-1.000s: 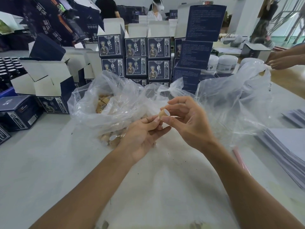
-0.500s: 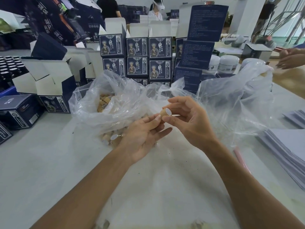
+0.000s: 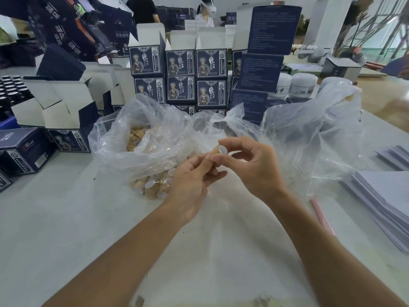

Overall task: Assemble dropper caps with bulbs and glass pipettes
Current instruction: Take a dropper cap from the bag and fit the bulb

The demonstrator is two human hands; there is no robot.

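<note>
Two bare forearms enter from the near edge. No sleeves visible up to frame edge. Left hand (image 3: 188, 185) and right hand (image 3: 254, 169): no gloves, rings, watch or wristband seen. Fingernails short, unpainted, pale tips. Forearms slender, wrists narrow.

Navy printed boxes (image 3: 180, 78) stacked in rows at the back of the table (image 3: 44, 218). Open white-flapped cartons (image 3: 55, 107) at left, beside dark bottles (image 3: 11, 89). White jars (image 3: 303, 84) behind the stack at right. Grey sheets (image 3: 385, 202) piled at the right edge, near a pink stick (image 3: 321, 216).
</note>
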